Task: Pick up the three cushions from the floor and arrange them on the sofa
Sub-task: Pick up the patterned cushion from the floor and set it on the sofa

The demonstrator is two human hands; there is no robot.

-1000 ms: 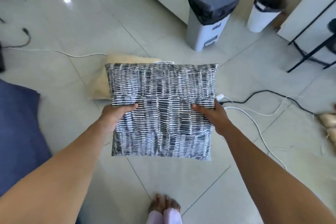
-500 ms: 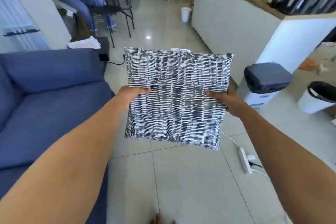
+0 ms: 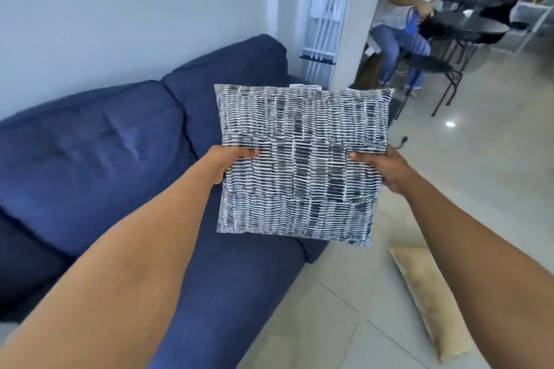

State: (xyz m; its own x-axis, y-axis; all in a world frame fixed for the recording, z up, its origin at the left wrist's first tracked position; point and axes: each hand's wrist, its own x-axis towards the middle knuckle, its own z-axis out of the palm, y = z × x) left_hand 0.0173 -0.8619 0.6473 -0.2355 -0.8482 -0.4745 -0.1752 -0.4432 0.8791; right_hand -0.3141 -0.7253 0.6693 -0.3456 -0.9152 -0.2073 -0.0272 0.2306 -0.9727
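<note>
Striped cushion [image 3: 302,159] hung between hands: left hand [image 3: 223,163] pinched 9 o'clock edge, right hand [image 3: 386,168] pinched 3 o'clock edge, above sofa [image 3: 99,153].

1. Your left arm [image 3: 120,255] reaches forward from the lower left, bare and nearly straight.
2. Your left hand [image 3: 223,163] pinches the patterned cushion [image 3: 302,159] at its left edge, thumb on the front face, fingers hidden behind.
3. Your right arm [image 3: 467,237] stretches in from the lower right.
4. Your right hand [image 3: 383,166] clamps the right edge the same way, level with the left.
</note>
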